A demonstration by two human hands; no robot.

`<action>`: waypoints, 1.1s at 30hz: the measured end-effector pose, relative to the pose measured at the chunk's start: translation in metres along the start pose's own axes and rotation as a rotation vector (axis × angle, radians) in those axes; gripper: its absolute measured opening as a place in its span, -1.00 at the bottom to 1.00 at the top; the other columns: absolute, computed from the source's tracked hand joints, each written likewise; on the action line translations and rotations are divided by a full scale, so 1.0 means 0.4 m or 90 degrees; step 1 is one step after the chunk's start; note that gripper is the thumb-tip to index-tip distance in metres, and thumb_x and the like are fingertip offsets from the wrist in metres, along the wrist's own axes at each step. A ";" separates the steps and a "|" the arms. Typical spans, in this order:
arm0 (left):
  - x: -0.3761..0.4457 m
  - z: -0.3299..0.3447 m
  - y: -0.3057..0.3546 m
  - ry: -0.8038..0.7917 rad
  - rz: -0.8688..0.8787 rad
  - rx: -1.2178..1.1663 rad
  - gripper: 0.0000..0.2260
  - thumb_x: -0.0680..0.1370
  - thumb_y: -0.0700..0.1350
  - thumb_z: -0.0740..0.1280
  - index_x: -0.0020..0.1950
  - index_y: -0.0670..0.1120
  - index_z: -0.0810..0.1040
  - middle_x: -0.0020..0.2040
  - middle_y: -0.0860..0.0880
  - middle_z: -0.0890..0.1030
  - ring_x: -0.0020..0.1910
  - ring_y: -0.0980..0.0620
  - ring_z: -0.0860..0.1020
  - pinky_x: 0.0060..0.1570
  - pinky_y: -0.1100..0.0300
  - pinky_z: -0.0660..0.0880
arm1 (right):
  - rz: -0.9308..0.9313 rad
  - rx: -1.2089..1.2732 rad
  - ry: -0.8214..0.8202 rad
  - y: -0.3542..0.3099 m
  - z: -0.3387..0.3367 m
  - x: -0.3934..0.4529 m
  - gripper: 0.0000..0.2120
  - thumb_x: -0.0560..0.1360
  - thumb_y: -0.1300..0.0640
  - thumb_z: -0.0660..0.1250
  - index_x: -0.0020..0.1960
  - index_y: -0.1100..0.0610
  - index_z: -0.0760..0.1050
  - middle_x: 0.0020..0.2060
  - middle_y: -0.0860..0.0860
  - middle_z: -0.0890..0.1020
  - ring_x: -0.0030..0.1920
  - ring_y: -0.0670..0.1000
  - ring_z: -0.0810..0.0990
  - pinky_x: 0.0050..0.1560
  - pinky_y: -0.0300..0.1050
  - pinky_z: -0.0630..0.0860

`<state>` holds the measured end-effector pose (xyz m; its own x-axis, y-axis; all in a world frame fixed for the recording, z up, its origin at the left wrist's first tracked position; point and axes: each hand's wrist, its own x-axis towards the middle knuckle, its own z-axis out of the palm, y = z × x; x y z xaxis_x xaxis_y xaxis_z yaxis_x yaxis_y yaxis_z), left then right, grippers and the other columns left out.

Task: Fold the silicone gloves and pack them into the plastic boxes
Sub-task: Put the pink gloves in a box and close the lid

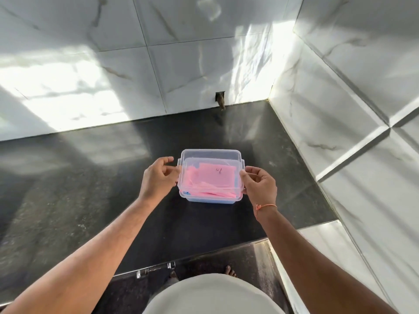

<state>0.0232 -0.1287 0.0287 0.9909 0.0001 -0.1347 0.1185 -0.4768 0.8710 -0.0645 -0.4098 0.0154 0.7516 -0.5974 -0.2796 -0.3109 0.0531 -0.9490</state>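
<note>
A clear plastic box (210,154) stands on the dark granite counter (90,177). Folded pink silicone gloves (213,177) lie inside it, and a blue layer (208,201) shows at its bottom. A clear lid (192,164) sits tilted over the box, its far edge raised. My left hand (158,175) pinches the lid's left edge. My right hand (260,184) pinches its right edge; an orange thread circles that wrist.
White marble-look tiled walls (340,109) close the counter at the back and right. A small dark outlet hole (220,99) sits in the back wall. The counter's front edge (204,254) runs below the box, with bare feet on the floor beneath.
</note>
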 end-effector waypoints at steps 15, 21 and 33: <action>-0.004 0.030 -0.017 -0.001 -0.041 0.013 -0.82 0.46 0.19 0.59 -0.02 0.15 0.78 -0.15 0.20 0.78 -0.13 0.10 0.78 -0.01 0.03 0.77 | -0.074 -0.223 0.053 -0.014 -0.001 -0.019 -0.73 0.46 -0.08 0.63 0.09 0.03 0.79 -0.24 -0.28 0.71 -0.13 -0.19 0.74 0.10 -0.08 0.72; -0.009 0.026 -0.024 -0.022 -0.073 0.000 -0.82 0.43 0.19 0.63 -0.06 0.17 0.75 -0.15 0.25 0.74 -0.21 0.10 0.77 -0.25 0.14 0.75 | -0.050 -0.245 0.046 -0.007 -0.001 -0.019 -0.71 0.45 -0.07 0.62 0.10 0.03 0.79 -0.17 -0.17 0.76 -0.08 -0.12 0.75 0.18 0.00 0.69; -0.005 0.030 -0.026 -0.152 -0.248 -0.131 -0.74 0.59 0.14 0.55 0.17 0.02 0.73 0.02 0.03 0.82 0.06 0.02 0.79 0.08 0.05 0.71 | 0.047 -0.159 -0.023 0.020 -0.014 -0.001 -0.64 0.44 -0.02 0.67 0.15 0.12 0.77 -0.05 -0.01 0.81 0.00 0.07 0.80 0.15 0.22 0.73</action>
<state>0.0193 -0.1345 0.0143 0.8308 -0.0692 -0.5523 0.5111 -0.2980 0.8062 -0.0707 -0.4136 0.0087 0.7411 -0.5695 -0.3556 -0.4960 -0.1074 -0.8616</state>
